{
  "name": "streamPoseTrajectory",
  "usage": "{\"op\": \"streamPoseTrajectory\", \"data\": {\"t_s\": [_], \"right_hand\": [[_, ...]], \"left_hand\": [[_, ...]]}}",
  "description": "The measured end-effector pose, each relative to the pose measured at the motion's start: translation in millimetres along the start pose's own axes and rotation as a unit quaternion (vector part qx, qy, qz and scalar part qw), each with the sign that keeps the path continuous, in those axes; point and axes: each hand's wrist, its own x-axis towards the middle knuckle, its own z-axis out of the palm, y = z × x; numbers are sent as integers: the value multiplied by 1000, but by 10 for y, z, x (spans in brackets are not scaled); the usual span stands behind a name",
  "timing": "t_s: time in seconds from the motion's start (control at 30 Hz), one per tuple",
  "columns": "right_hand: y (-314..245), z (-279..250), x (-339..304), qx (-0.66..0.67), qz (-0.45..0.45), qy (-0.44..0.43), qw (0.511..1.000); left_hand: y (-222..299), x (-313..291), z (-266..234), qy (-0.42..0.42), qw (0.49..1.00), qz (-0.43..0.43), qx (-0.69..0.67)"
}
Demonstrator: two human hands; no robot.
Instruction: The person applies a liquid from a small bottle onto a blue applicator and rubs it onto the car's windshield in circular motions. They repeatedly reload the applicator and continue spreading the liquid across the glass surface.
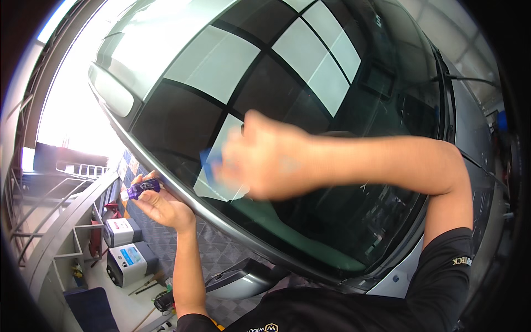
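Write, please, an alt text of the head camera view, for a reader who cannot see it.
Above a car windshield, the right hand holds a blue thing, both too blurred for detail. The left hand holds a small purple bottle beside the windshield. Two white-and-grey boxes stand at the lower left.

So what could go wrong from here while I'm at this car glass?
The small purple bottle in the left hand is tilted, so it might drip or slip onto the tiled floor.

The right hand, blurred, holds a blue item over the car glass; any trapped grit could scratch it.
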Motion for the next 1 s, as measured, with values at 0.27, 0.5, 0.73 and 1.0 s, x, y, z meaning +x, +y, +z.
{"op": "streamPoseTrajectory", "data": {"t_s": [0.27,0.5,0.73,1.0], "right_hand": [[2221,216,-930,-74,421,139,893],[1249,83,-815,-90,243,117,959],[-359,-127,-1039,54,41,121,990],[1539,52,-1727,-161,445,79,877]], "left_hand": [[47,33,140,-16,1000,-4,-13],[50,-47,-70,-16,1000,-9,20],[39,52,-89,-33,999,-5,9],[13,87,6,1,996,0,89]]}}
